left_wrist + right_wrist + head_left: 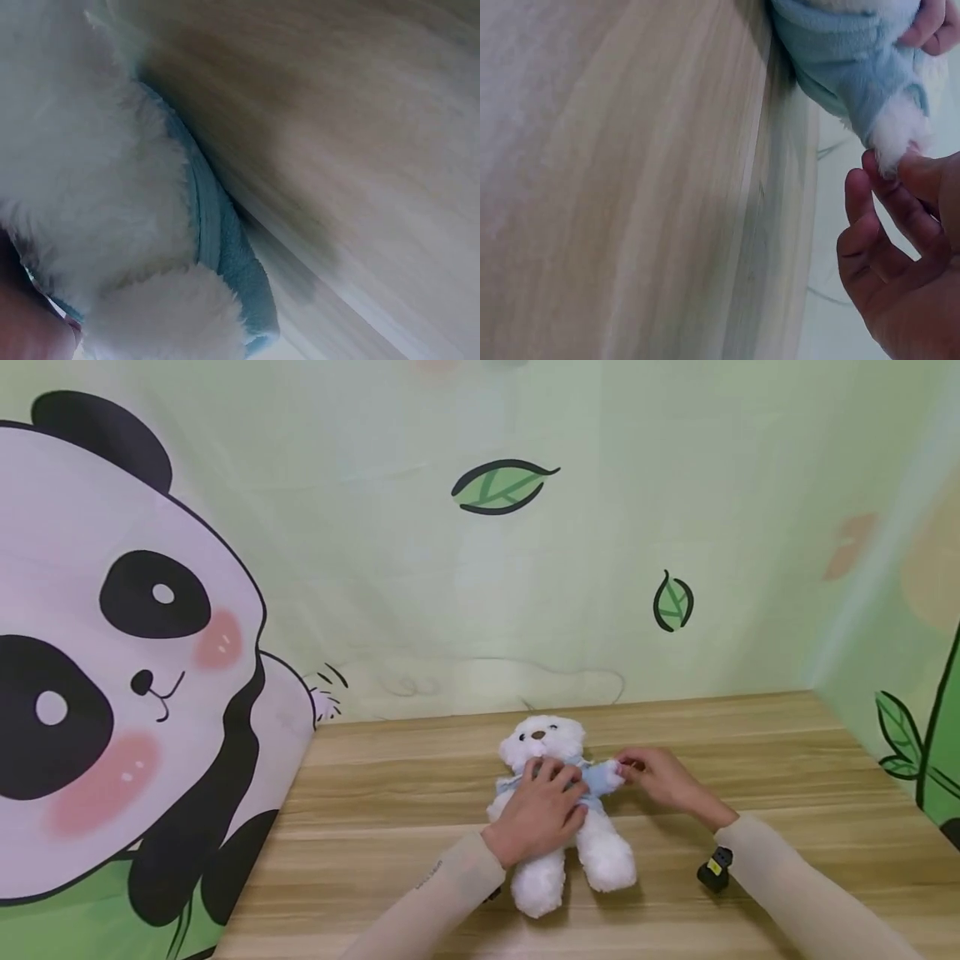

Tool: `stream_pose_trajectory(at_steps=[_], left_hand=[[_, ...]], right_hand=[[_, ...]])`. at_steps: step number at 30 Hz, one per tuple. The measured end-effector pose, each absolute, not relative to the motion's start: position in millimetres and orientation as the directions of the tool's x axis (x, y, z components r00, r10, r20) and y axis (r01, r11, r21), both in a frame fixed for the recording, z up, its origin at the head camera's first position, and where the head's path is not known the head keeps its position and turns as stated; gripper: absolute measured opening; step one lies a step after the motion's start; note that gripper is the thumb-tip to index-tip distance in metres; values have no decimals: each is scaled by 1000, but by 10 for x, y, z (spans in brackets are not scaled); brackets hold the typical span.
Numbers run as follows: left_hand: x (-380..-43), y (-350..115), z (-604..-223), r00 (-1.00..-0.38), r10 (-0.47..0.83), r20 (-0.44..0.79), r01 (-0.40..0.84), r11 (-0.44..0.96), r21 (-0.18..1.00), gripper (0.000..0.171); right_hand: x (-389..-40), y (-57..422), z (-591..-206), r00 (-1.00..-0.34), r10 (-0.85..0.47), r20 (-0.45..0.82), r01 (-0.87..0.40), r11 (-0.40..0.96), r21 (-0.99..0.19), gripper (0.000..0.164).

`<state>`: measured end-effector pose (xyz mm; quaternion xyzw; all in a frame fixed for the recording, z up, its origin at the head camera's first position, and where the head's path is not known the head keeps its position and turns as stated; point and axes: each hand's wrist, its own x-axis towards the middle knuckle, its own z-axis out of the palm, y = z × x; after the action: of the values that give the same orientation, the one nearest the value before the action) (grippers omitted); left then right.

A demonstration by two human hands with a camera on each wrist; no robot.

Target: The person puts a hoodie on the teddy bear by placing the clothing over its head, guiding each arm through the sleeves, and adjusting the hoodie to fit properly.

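Observation:
A white plush teddy bear [607, 856] in a light blue jacket [597, 778] lies face up on the wooden table. Over its chest is my left hand [542, 810], bent fingers gripping the front of the bear and its clothing. My right hand [660, 779] pinches the white paw [897, 133] between thumb and fingertips, where it sticks out of the blue sleeve [870, 90]. That arm is stretched out sideways. In the left wrist view, white fur and the jacket's blue edge [217, 217] lie close against the tabletop; most of the left hand is outside that view.
The wooden table [390, 793] meets a pale green printed backdrop [360, 568] at its far edge. A large printed panda [75, 552] covers the left side. A small black device [715, 870] sits at the right wrist.

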<state>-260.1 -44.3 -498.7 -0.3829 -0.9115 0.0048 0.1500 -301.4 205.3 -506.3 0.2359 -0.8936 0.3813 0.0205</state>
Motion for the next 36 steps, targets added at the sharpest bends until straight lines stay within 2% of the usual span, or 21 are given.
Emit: stream_pose_trajectory(at_steps=[5, 8, 11, 13, 17, 19, 21, 25, 29, 33, 36], left_hand=[[-2583, -470, -5007, -638, 709, 302, 714, 691, -115, 27], [-2575, -481, -5018, -631, 711, 312, 724, 683, -92, 29], [-2583, -493, -5005, -622, 703, 346, 740, 671, -35, 32], [-2593, -503, -4982, -617, 690, 378, 754, 657, 31, 36], [-2595, -526, -4927, -623, 660, 420, 771, 610, 184, 43], [-2580, -538, -4898, -646, 636, 421, 759, 596, 264, 45], [-2570, -559, -4866, -665, 611, 430, 744, 594, 307, 45], [-2562, -641, -4784, -701, 529, 478, 702, 630, 332, 36], [-2551, -833, -4733, -746, 431, 508, 645, 658, 389, 24], [-2541, -1099, -4742, -822, 382, 422, 561, 668, 488, 23], [-2567, -1277, -4801, -854, 410, 321, 519, 627, 580, 24]], right_hand=[[-3053, 2079, -5077, -901, -407, 152, -384, 582, -716, 15], [-3031, 2097, -5057, -938, -320, 137, -315, 611, -726, 16], [-2939, 2059, -4978, -952, -171, 252, -302, 638, -708, 13], [-2860, 1990, -4922, -908, -126, 398, -380, 648, -660, 11], [-2732, 1801, -4892, -735, -258, 628, -619, 633, -464, 15], [-2693, 1722, -4928, -658, -356, 663, -704, 603, -375, 17], [-2670, 1658, -4971, -613, -438, 657, -749, 588, -307, 18], [-2653, 1574, -5016, -608, -523, 598, -762, 596, -254, 20], [-2638, 1534, -4991, -617, -546, 566, -750, 625, -216, 20], [-2642, 1526, -4964, -581, -569, 583, -768, 620, -160, 20], [-2664, 1528, -4945, -539, -591, 600, -793, 596, -125, 26]])
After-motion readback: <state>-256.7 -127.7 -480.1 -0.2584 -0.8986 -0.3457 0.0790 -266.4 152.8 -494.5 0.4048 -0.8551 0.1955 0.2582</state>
